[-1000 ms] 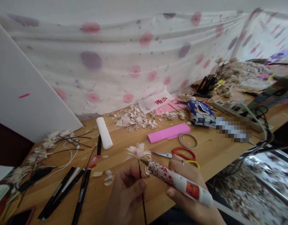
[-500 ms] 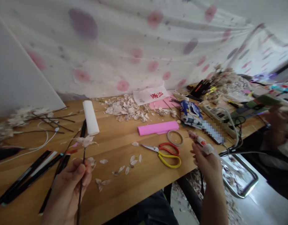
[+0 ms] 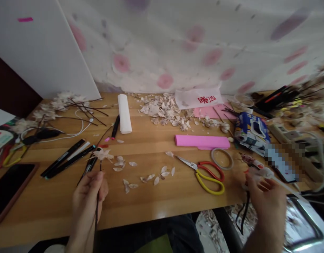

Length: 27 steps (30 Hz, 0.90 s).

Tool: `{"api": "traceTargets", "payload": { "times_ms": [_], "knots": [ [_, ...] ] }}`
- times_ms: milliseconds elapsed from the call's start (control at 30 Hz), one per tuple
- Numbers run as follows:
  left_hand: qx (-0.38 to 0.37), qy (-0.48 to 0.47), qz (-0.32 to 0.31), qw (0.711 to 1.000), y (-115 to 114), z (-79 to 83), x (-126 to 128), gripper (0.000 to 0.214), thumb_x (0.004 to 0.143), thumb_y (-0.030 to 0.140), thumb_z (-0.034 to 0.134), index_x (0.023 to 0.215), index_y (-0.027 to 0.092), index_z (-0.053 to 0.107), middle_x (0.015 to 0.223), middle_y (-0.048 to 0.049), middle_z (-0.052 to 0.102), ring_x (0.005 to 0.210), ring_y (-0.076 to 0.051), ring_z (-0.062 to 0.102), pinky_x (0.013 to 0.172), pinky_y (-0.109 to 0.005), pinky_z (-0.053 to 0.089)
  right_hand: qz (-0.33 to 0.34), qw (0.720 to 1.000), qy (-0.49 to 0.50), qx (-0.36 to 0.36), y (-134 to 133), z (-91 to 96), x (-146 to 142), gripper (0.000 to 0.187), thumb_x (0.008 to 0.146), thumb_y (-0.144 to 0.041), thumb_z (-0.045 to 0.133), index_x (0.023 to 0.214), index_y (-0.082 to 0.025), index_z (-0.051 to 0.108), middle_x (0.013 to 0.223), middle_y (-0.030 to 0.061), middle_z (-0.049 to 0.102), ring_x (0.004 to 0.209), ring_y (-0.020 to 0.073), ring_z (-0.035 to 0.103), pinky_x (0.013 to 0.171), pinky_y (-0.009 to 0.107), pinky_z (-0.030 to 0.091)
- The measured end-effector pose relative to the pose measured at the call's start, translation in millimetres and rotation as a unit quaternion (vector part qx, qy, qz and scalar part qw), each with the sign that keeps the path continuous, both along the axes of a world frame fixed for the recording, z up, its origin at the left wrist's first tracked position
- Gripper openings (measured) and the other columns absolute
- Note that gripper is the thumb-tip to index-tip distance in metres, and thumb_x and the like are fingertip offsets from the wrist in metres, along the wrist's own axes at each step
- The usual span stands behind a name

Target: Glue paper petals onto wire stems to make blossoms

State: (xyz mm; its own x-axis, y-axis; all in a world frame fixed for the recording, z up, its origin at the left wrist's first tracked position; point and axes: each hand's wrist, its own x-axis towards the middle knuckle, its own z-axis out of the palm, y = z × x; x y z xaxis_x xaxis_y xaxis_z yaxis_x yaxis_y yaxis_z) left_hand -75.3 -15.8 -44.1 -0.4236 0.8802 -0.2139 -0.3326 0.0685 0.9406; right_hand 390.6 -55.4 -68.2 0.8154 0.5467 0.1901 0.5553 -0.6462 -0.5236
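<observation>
My left hand [image 3: 90, 191] is closed around a thin dark stem that carries a pale petal flower [image 3: 102, 154] at its top. Loose pale petals [image 3: 130, 185] lie on the wood to its right. At the table's front right, my right hand [image 3: 268, 193] grips a hot glue gun [image 3: 256, 163], its stained nozzle pointing toward the back left. A translucent glue stick sticks out behind it, and a black cord hangs below the hand. Scissors [image 3: 194, 166] with red and yellow handles and a roll of tape [image 3: 222, 159] lie left of the glue gun.
A petal heap [image 3: 164, 109], white roll [image 3: 124, 114] and pink crepe paper roll [image 3: 202, 141] lie farther back. Black markers [image 3: 69, 160], finished flower stems [image 3: 69, 102] and a phone [image 3: 13, 186] are at left. A wipes pack [image 3: 252, 128] and power strip [image 3: 285, 133] stand at right.
The view has swung left, bringing the phone at left into sight. The glue gun has come down closer to the tabletop in my right hand. My left hand still holds the flower stem.
</observation>
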Motion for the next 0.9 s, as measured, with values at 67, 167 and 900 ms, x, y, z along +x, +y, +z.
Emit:
{"api": "traceTargets", "payload": {
  "times_ms": [67,167,900],
  "knots": [
    [0.008,0.000,0.016,1.000,2.6,-3.4,4.4,0.026,0.073,0.034,0.086,0.074,0.020,0.064,0.037,0.0115,0.043,0.039,-0.006,0.031,0.043,-0.018,0.029,-0.035,0.999,-0.004,-0.035,-17.5,11.1,7.3,0.056,0.052,-0.066,0.080,0.070,-0.032,0.038,0.074,0.0132,0.058,0.100,0.0538,0.059,0.079,0.069,0.044],
    [0.014,0.008,0.035,0.999,4.7,-7.2,10.0,0.025,0.076,0.033,0.083,0.077,0.020,0.061,0.038,0.0119,0.043,0.040,-0.006,0.032,0.045,-0.019,0.030,-0.005,0.993,0.003,-0.121,-41.2,27.9,8.5,0.057,0.047,-0.057,0.090,0.067,-0.035,0.041,0.068,0.0108,0.053,0.090,0.0510,0.056,0.068,0.063,0.041],
    [0.008,0.104,0.038,0.994,-0.4,-40.3,11.2,0.018,0.085,0.033,0.074,0.083,0.022,0.061,0.041,0.0109,0.047,0.038,-0.008,0.040,0.042,-0.018,0.033,0.644,0.763,-0.025,-0.037,42.6,3.4,-221.5,0.017,0.090,-0.008,0.063,0.104,-0.017,0.066,0.133,0.0206,0.058,0.126,0.0406,0.046,0.097,0.064,0.048]
  ]
}}
